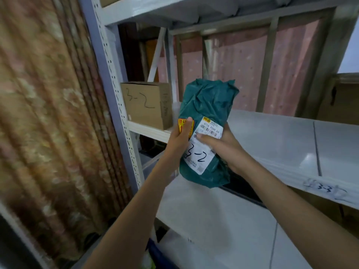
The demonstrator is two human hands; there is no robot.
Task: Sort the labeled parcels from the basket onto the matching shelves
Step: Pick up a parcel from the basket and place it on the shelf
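Both hands hold up a teal plastic parcel point(208, 105) in front of the white shelving. Its white label point(202, 146) carries a handwritten "3-2". My left hand point(179, 138) grips the parcel's left edge, thumb on a yellow-red sticker. My right hand point(219, 146) holds the right side, thumb across the label. Behind the parcel, a cardboard box point(145, 103) marked "3-2" stands at the left end of a white shelf point(281, 136). The basket is not clearly in view.
The shelf's front edge carries a handwritten "3-3" mark point(324, 188) at the right. A lower white shelf point(213, 220) lies under my arms. A perforated grey upright point(108, 74) stands at the left, with a patterned curtain point(38, 113) beside it.
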